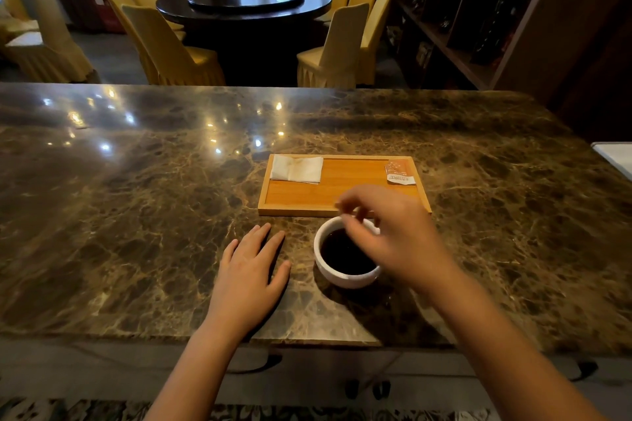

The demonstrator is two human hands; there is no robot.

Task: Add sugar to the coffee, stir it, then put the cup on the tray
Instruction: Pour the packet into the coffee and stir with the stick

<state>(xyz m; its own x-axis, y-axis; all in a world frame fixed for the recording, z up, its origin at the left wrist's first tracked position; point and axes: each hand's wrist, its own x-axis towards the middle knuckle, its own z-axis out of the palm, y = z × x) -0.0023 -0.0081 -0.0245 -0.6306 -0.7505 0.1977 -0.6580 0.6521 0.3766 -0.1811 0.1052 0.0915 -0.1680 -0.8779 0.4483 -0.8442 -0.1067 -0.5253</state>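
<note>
A white cup [345,278] of dark coffee stands on the marble counter, just in front of the wooden tray [328,196]. My right hand [393,236] hovers over the cup's far right rim, blurred, with its fingers pinched on a thin pale stir stick [343,217] that dips toward the coffee. My left hand [248,278] lies flat on the counter to the left of the cup, fingers apart, holding nothing. An orange sugar sachet [399,171] lies in the tray's far right corner.
A folded white napkin [297,168] lies in the tray's far left corner. The counter's front edge [102,335] runs just below my wrists. A white object [615,157] sits at the counter's right edge. Beyond the counter stand a round dining table and yellow chairs.
</note>
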